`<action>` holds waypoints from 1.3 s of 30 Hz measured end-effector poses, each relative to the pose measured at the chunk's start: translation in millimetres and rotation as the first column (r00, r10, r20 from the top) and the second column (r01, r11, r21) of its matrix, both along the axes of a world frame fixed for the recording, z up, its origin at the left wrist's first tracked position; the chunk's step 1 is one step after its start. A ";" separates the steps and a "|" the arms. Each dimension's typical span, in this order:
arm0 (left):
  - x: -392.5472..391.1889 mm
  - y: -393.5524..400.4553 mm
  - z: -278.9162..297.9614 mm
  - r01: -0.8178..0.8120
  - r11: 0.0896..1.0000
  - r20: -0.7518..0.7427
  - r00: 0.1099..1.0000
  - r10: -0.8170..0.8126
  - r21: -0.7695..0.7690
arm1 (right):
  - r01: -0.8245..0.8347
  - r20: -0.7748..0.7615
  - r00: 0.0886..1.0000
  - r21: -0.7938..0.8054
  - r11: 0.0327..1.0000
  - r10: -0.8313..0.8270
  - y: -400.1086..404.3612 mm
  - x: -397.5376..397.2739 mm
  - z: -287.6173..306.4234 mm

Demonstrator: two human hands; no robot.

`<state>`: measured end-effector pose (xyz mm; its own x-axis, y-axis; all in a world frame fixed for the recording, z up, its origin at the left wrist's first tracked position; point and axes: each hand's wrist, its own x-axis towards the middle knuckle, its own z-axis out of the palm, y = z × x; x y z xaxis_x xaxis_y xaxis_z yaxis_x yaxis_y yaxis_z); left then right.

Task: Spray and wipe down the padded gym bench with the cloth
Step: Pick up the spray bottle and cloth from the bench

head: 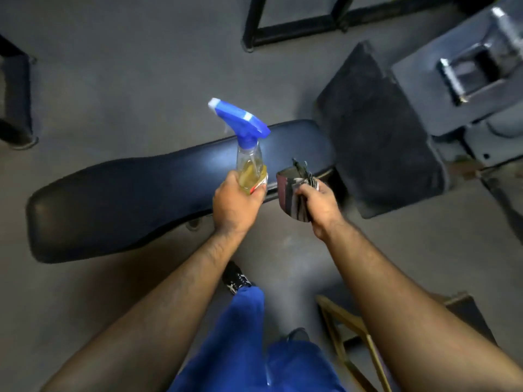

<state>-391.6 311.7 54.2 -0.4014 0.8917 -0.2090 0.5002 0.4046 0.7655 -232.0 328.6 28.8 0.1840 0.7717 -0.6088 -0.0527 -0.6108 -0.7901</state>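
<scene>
A long padded bench (135,199) in dark blue vinyl lies across the middle of the view, from lower left to upper right. My left hand (236,206) grips the base of a clear spray bottle (250,162) with yellowish liquid and a blue trigger head, its nozzle pointing up and left. The bottle stands upright over the bench's near edge. My right hand (319,203) holds a folded dark striped cloth (294,193) just right of the bottle, above the bench's right end.
A dark square pad (379,131) sits right of the bench, with a grey metal machine (464,77) behind it. Black frame bars (288,29) lie at the top and a black frame (14,94) at far left. A wooden frame (353,335) stands by my blue-trousered legs (254,349).
</scene>
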 end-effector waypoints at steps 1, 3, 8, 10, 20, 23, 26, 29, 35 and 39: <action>19.5 -8.2 8.2 0.043 0.999 0.008 0.999 -0.043 -0.001 | 0.020 0.001 1.000 0.009 1.000 -0.020 -13.7 23.5 9.1; 59.6 -26.7 20.9 0.124 0.992 0.026 0.992 -0.124 0.008 | 0.079 0.041 0.996 0.023 0.997 -0.080 -42.9 72.9 25.0; 163.7 -93.1 31.5 0.321 0.945 0.077 0.943 -0.325 0.054 | 0.232 0.202 0.950 0.055 0.971 -0.238 -135.8 186.8 41.8; 205.8 -123.6 30.0 0.405 0.912 0.087 0.908 -0.409 0.067 | 0.300 0.245 0.919 0.075 0.951 -0.309 -178.1 223.0 39.8; 365.9 -253.8 -12.8 0.763 0.647 0.138 0.642 -0.754 -0.010 | 0.504 0.345 0.797 0.073 0.860 -0.496 -385.6 334.5 -23.2; 396.3 -275.6 -36.1 0.806 0.591 0.151 0.587 -0.795 -0.022 | 0.500 0.448 0.761 0.057 0.864 -0.470 -421.2 353.7 -49.8; 419.1 -294.7 -61.8 0.834 0.551 0.170 0.547 -0.820 -0.026 | 0.455 0.643 0.664 0.057 0.889 -0.382 -446.6 370.1 -82.5; 432.5 -306.4 -86.5 0.852 0.524 0.136 0.519 -0.844 0.000 | 0.410 0.791 0.565 -0.022 0.912 -0.235 -453.4 374.3 -100.6; 442.7 -311.7 -119.5 0.857 0.514 0.052 0.516 -0.855 -0.045 | 0.131 0.744 0.664 -0.212 0.968 0.073 -465.4 367.4 -144.1; 439.0 -311.4 -133.8 0.884 0.464 -0.012 0.464 -0.886 -0.064 | 0.058 0.696 0.704 -0.254 0.965 0.141 -471.2 366.2 -156.8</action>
<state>47.4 0.4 -79.5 0.5885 0.7652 -0.2610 0.6374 -0.2406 0.7320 134.2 -142.7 -128.0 0.6051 0.6372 -0.4773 0.4864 -0.7705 -0.4120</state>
